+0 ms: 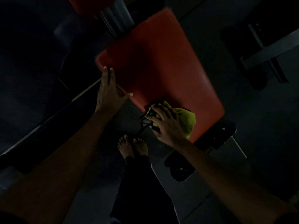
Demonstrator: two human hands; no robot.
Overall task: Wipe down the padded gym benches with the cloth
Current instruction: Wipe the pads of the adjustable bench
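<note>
A red padded bench (161,62) runs from the upper middle down to the right in the dim head view. My left hand (110,92) lies flat against its near left edge, fingers straight along the side and thumb on the pad. My right hand (166,123) presses a yellow-green cloth (186,122) onto the pad's near corner, fingers spread over it. A dark object with a strap (147,122) sits under the right hand's thumb and fingers at the pad's edge; what it is I cannot tell.
My bare feet (132,146) stand on dark rubber flooring just below the bench. Black bench frame plates (223,135) stick out at the near right end. Another red pad (84,7) and metal posts lie at top; grey equipment (267,52) stands right.
</note>
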